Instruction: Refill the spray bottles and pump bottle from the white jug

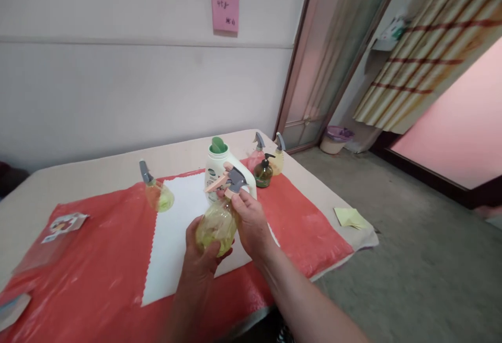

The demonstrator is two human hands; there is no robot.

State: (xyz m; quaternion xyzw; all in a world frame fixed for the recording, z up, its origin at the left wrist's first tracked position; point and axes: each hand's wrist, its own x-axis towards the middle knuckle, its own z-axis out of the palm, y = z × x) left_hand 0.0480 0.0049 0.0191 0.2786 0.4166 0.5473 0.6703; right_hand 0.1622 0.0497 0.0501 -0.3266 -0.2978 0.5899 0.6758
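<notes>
A clear yellow-tinted spray bottle [216, 224] with a grey and peach trigger head is held up, slightly tilted, above the table. My left hand [202, 251] wraps round the lower part of its round body. Up at the collar, the fingers of my right hand [249, 220] are closed on the spray head's neck. Right behind it stands a white detergent jug [214, 165] with a green spout. Yellowish liquid shows low in the held bottle; some of my fingers are hidden behind it.
Another spray bottle [160, 196] stands to the left on the red cloth [105, 249]. A dark pump bottle [262, 173], a pink spray bottle [257, 155] and a yellow spray bottle [278, 161] cluster behind right. Under the jug lies a white sheet [164, 259]. Yellow notes [350, 218] lie near the right edge.
</notes>
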